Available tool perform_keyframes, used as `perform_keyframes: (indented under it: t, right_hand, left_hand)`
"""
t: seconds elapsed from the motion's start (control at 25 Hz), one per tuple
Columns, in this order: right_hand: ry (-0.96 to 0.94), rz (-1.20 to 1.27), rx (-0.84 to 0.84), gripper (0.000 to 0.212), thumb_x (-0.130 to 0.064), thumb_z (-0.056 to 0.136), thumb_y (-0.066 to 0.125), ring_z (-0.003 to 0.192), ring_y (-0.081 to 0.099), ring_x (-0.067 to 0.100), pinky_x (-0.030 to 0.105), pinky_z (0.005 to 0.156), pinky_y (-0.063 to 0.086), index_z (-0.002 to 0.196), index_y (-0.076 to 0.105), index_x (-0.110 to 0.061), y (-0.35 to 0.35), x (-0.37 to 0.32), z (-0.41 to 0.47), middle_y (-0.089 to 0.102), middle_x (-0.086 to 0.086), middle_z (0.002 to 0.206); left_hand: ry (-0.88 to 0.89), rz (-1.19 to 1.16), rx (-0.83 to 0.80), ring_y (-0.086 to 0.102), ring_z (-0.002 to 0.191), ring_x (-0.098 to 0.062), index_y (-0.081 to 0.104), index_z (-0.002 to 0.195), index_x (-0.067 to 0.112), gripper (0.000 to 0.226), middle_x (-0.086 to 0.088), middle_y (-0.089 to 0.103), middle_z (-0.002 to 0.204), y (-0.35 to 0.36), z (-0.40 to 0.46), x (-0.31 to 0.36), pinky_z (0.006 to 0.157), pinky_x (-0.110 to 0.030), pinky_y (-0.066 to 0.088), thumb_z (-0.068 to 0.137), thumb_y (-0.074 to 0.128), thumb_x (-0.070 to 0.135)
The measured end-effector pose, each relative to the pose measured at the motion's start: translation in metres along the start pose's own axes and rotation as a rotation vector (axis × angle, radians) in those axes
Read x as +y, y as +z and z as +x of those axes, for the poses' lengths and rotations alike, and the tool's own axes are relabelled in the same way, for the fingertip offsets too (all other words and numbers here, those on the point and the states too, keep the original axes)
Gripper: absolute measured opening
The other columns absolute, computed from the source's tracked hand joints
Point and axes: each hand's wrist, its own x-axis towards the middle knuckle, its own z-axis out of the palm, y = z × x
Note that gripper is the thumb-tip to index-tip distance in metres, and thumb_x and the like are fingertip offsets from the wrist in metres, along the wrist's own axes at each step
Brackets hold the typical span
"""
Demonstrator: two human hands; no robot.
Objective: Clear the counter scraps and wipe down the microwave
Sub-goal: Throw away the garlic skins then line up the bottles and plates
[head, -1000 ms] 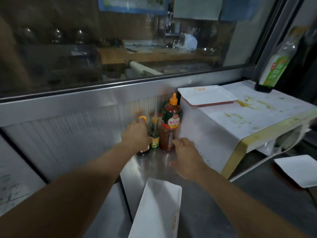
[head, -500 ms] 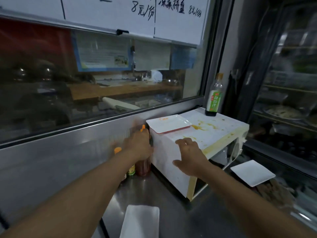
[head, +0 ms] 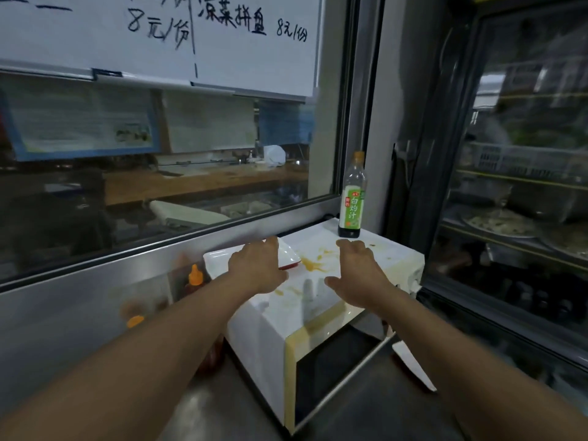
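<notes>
We hover our left hand [head: 258, 268] over the white plate [head: 219, 260] and our right hand [head: 359, 272], fingers spread, holding nothing, over the stained microwave [head: 318, 300] at centre frame. We judge clearing comes first: lift plate and sauce bottle [head: 352, 198], then wipe.

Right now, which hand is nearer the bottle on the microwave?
Right. The right hand hovers just in front of the bottle; the left hand is farther off, over the white plate.
</notes>
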Motion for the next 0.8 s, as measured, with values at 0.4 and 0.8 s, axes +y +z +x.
perform_keyframes:
  t: [0.4, 0.8]
  right_hand:
    - [-0.011, 0.112, 0.124, 0.062, -0.025, 0.084, 0.064, 0.12, 0.038, 0.031, 0.038, 0.099, 0.037, 0.135, 0.032, -0.008, -0.01, 0.112, 0.148, 0.041, 0.015, 0.13]
    - [0.058, 0.35, 0.226, 0.09, -0.025, 0.075, 0.077, 0.125, 0.039, 0.032, 0.044, 0.098, 0.041, 0.142, 0.019, -0.014, 0.008, 0.131, 0.253, 0.037, 0.014, 0.135]
  left_hand:
    - [-0.101, 0.089, -0.001, 0.051, 0.111, -0.028, 0.041, 0.122, 0.015, 0.048, -0.009, 0.052, 0.119, 0.034, 0.131, 0.074, 0.086, -0.039, 0.047, 0.084, 0.06, 0.037]
    - [-0.124, 0.164, 0.025, 0.051, 0.115, -0.026, 0.04, 0.126, 0.016, 0.049, -0.006, 0.051, 0.125, 0.054, 0.187, 0.075, 0.095, -0.04, 0.044, 0.085, 0.059, 0.035]
